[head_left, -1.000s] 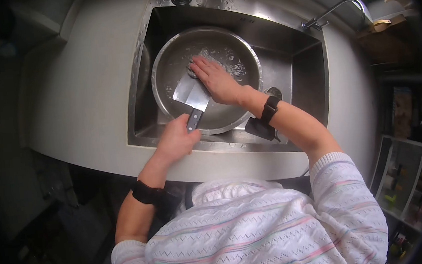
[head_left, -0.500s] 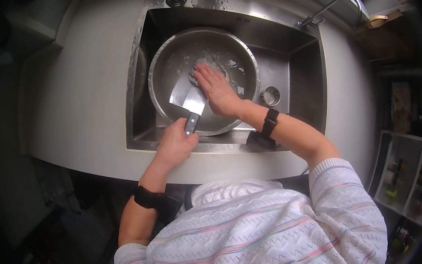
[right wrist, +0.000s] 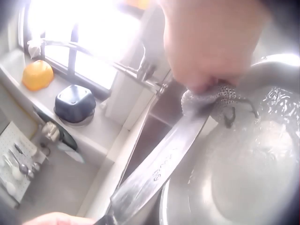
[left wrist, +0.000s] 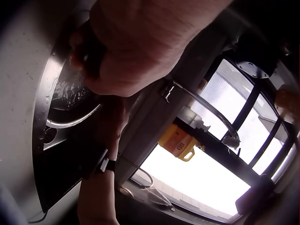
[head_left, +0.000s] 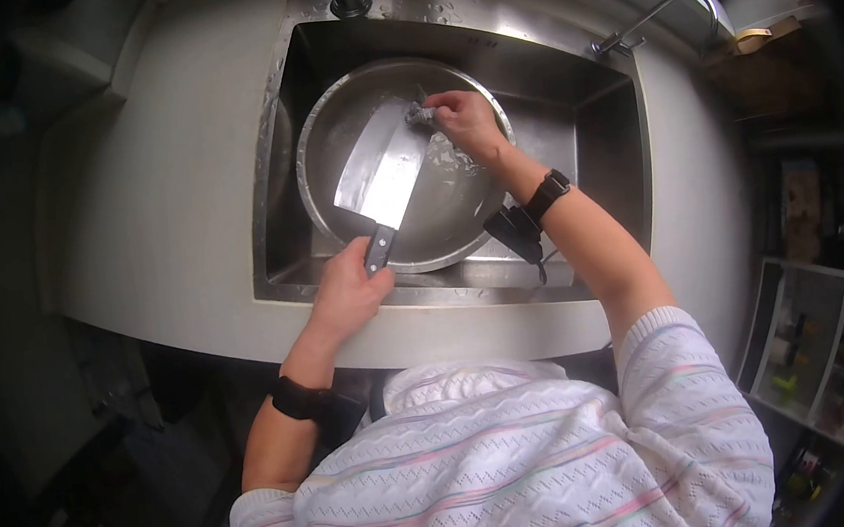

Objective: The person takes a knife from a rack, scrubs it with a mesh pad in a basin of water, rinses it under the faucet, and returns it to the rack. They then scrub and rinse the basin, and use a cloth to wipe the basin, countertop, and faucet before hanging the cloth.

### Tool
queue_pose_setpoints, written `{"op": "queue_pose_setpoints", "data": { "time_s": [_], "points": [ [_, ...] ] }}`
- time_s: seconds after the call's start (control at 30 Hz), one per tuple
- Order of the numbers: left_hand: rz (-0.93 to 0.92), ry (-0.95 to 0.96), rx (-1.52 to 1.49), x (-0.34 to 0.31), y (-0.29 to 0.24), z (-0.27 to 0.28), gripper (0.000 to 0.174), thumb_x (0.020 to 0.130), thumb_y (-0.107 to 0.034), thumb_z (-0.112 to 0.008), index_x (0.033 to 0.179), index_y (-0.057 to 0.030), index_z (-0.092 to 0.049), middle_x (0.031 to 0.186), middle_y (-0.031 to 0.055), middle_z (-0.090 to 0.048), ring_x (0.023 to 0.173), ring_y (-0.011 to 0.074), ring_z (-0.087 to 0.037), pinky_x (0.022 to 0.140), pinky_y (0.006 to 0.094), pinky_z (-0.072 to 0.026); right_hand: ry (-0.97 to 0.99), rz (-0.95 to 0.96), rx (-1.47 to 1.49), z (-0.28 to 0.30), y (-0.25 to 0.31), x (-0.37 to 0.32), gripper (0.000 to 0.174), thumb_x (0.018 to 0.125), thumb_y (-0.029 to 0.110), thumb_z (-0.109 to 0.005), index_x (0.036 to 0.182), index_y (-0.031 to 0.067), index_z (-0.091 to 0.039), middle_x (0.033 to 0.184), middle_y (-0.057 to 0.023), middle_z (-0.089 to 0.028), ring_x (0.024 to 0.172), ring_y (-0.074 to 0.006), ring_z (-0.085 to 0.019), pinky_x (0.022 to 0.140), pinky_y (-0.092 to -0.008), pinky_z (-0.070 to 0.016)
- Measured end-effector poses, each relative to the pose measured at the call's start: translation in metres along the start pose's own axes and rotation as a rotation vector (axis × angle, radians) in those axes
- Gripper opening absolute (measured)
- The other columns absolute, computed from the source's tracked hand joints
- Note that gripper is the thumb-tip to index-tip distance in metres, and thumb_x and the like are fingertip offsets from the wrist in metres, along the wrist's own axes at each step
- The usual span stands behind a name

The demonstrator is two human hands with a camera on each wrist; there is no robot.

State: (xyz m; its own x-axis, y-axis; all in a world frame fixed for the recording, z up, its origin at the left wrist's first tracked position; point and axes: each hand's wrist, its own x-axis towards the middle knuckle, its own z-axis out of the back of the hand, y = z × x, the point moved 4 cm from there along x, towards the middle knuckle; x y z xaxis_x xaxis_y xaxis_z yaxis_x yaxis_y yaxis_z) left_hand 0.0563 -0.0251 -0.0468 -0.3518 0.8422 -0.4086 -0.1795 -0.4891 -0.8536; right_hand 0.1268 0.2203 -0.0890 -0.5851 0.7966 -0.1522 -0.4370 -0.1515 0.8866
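My left hand (head_left: 346,288) grips the black handle (head_left: 379,250) of a cleaver. Its broad metal blade (head_left: 384,171) slants up over a round metal basin (head_left: 448,216) that stands in the sink. My right hand (head_left: 470,122) pinches a silvery mesh scrubber (right wrist: 193,99) with bent fingers at the blade's far end. In the right wrist view the scrubber wraps over the blade's tip edge, and lettering shows on the blade's face. A little water glistens in the basin. In the left wrist view the left hand (left wrist: 140,51) hides most of the cleaver.
The basin fills the left part of the steel sink (head_left: 571,135). A dark faucet (head_left: 351,1) stands behind it, and a slim curved tap (head_left: 657,20) rises at the back right. Pale counter (head_left: 154,186) surrounds the sink. A yellow jug (left wrist: 178,142) stands by the window.
My right hand has moved up and right, from lying flat over the blade to pinching the scrubber at its far end. More of the blade shows. The left hand keeps its grip.
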Motion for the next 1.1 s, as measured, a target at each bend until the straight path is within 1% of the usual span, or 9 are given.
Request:
{"op": "queue_pose_setpoints", "data": {
  "time_s": [0.07,0.2,0.27,0.4,0.5,0.6,0.7,0.83,1.1],
  "points": [
    [-0.014,-0.01,0.0,-0.001,-0.002,0.001,0.023,0.073,-0.012,-0.058,0.09,0.0036,-0.053,0.056,0.0006,-0.048,0.042,0.0077,-0.046,0.041,0.025,-0.0368,0.026,-0.177,0.064,0.016,-0.003,-0.006,0.021,0.076,0.007,-0.05,0.088,0.0002,-0.066,0.061,-0.0043,-0.059,0.055,-0.0111,-0.052,0.055,-0.0255,-0.0434],
    [-0.13,-0.044,0.079,-0.002,-0.01,0.001,0.024,0.073,-0.012,-0.057,0.091,0.0036,-0.053,0.059,0.0027,-0.049,0.045,0.0088,-0.046,0.043,0.026,-0.0369,-0.036,-0.226,0.183,0.058,0.002,-0.024,0.018,0.081,0.013,-0.057,0.085,-0.0026,-0.064,0.067,-0.0014,-0.057,0.055,-0.008,-0.048,0.05,-0.0249,-0.0401],
    [-0.202,-0.066,0.106,-0.003,-0.021,0.005,0.024,0.073,-0.012,-0.057,0.091,0.0037,-0.053,0.059,0.0033,-0.049,0.046,0.0091,-0.046,0.043,0.0263,-0.037,0.006,-0.297,0.338,0.08,0.006,-0.043,0.017,0.083,0.014,-0.057,0.085,-0.0017,-0.063,0.07,-0.0013,-0.058,0.059,-0.0077,-0.05,0.052,-0.0223,-0.0409],
    [-0.105,0.023,0.012,-0.002,-0.02,0.011,0.025,0.073,-0.012,-0.058,0.092,0.0039,-0.052,0.059,0.0029,-0.047,0.045,0.009,-0.045,0.043,0.0265,-0.0372,0.006,-0.469,0.453,0.1,0.05,-0.105,0.014,0.084,0.011,-0.055,0.088,-0.0012,-0.06,0.075,-0.003,-0.06,0.065,-0.0089,-0.056,0.059,-0.0214,-0.0457],
    [-0.171,0.065,-0.011,-0.003,-0.018,0.011,0.027,0.073,-0.012,-0.058,0.093,0.004,-0.052,0.059,0.0025,-0.046,0.044,0.0081,-0.044,0.041,0.0261,-0.0367,-0.06,-0.508,0.75,0.086,0.068,-0.143,0.016,0.087,0.005,-0.048,0.1,-0.0041,-0.053,0.093,-0.0082,-0.061,0.082,-0.0141,-0.061,0.074,-0.0257,-0.0486],
    [-0.215,0.082,-0.057,-0.001,-0.024,0.002,0.028,0.073,-0.013,-0.059,0.094,0.0044,-0.052,0.06,0.0024,-0.046,0.049,0.0087,-0.046,0.045,0.0272,-0.0382,-0.147,-0.481,0.96,0.039,0.051,-0.152,0.023,0.087,0.008,-0.054,0.106,-0.004,-0.049,0.102,-0.0095,-0.058,0.092,-0.0164,-0.058,0.081,-0.0268,-0.046],
    [-0.301,0.089,0.048,-0.002,-0.04,-0.011,0.033,0.073,-0.015,-0.058,0.097,0.0049,-0.05,0.061,0.0075,-0.048,0.058,0.0162,-0.048,0.055,0.0319,-0.0406,-0.22,-0.449,1.148,-0.014,0.055,-0.14,0.023,0.087,0.009,-0.054,0.107,-0.0036,-0.05,0.102,-0.0102,-0.058,0.089,-0.0168,-0.059,0.079,-0.0279,-0.0474],
    [-0.281,0.095,0.182,0.007,-0.039,-0.003,0.024,0.074,-0.015,-0.055,0.087,0.0037,-0.047,0.059,0.011,-0.05,0.053,0.0196,-0.051,0.053,0.0328,-0.0415,-0.206,-0.431,1.222,-0.043,0.049,-0.122,0.027,0.087,0.007,-0.055,0.111,-0.0042,-0.05,0.104,-0.0113,-0.058,0.091,-0.0209,-0.058,0.078,-0.034,-0.0488],
    [-0.277,0.033,0.23,0.014,-0.03,0.027,0.02,0.075,-0.013,-0.055,0.085,0.0021,-0.047,0.054,0.0063,-0.049,0.043,0.0131,-0.05,0.043,0.0287,-0.0406,-0.189,-0.352,1.195,-0.032,0.059,-0.059,0.019,0.086,0.008,-0.057,0.1,-0.0051,-0.055,0.093,-0.0105,-0.062,0.079,-0.0198,-0.061,0.071,-0.0328,-0.0508]
  ]
}}
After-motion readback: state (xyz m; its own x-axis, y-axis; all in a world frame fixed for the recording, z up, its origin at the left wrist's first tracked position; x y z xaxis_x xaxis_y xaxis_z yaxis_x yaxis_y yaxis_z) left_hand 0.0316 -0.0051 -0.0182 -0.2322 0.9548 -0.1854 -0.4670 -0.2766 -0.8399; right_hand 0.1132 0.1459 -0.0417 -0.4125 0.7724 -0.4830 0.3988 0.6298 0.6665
